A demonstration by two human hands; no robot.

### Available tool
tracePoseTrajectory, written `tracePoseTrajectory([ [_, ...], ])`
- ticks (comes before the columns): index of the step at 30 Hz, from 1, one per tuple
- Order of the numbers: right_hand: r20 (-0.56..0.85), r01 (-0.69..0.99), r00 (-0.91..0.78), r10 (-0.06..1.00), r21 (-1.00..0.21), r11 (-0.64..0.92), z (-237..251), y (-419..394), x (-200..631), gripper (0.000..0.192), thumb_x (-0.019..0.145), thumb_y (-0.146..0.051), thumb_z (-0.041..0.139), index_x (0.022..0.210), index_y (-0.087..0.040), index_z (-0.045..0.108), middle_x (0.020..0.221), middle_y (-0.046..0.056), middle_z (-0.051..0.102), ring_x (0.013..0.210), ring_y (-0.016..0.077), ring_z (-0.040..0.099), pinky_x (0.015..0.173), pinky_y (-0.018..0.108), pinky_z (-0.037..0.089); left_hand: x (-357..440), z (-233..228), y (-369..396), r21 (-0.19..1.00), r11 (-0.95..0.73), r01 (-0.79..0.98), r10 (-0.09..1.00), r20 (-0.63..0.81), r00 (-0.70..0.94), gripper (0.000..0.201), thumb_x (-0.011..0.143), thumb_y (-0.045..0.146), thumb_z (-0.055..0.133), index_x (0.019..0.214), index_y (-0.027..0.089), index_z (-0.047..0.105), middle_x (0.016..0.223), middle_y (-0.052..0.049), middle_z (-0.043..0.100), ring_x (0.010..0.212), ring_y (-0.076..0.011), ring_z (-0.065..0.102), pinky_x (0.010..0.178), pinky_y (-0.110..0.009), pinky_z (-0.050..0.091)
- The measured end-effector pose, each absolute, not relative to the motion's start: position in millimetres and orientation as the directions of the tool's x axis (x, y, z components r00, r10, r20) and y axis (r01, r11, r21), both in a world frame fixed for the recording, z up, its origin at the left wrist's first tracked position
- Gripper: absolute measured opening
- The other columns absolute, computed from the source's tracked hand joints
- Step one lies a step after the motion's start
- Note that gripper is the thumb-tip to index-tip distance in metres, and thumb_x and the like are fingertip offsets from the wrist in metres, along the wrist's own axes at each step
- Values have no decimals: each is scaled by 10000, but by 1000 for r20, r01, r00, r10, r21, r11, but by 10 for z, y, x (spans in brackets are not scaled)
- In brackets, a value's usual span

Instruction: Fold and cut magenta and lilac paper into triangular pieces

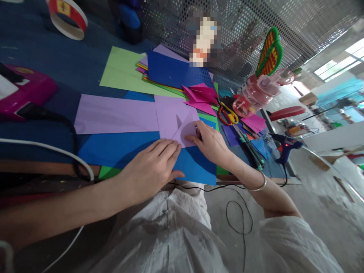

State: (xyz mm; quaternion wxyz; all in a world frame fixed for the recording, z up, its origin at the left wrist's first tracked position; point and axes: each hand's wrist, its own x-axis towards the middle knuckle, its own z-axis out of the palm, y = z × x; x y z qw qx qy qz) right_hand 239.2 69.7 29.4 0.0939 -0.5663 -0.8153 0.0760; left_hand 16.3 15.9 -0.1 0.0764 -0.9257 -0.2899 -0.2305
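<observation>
Both hands press flat, nothing clenched: left hand [155, 165] and right hand [209, 142] pin the folded lilac paper [182, 127] on the blue sheet [133, 149], counter [42, 64] edge. Risk: paper slides, crease skews.

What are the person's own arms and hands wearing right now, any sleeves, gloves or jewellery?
Both hands are bare, no gloves. The left hand has a bare forearm, no sleeve in view. The right hand has a thin silver bangle at the wrist, with a loose white sleeve starting near the elbow.
</observation>
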Motion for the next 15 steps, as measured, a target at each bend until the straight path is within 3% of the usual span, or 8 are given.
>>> tracePoseTrajectory([
  [6,83,893,-305,949,-322,316,286,708,2411,185,984,-340,690,1033,-203,575,857,30,637,758,198,568,675,314,347,46,44,113,75,-778,624,575,486,658,388,1086,305,504,1251,18,707,1225,-242,732,1113,-367,724,914,-492,642],
  [11,139,780,-265,954,-551,297,245,745,2454,271,904,-390,765,915,-222,552,753,-33,569,675,150,503,651,297,367,-108,-10,43,122,-783,609,564,551,615,336,1079,270,532,1245,36,707,1259,-232,747,1197,-349,722,1052,-501,602],
  [15,132,580,-292,947,-763,285,224,794,2463,369,856,-469,778,1014,-219,558,805,-19,672,742,169,614,702,308,454,-162,-34,36,115,-798,591,549,542,636,326,1084,254,523,1257,44,704,1282,-219,759,1237,-342,720,1131,-554,552],
])
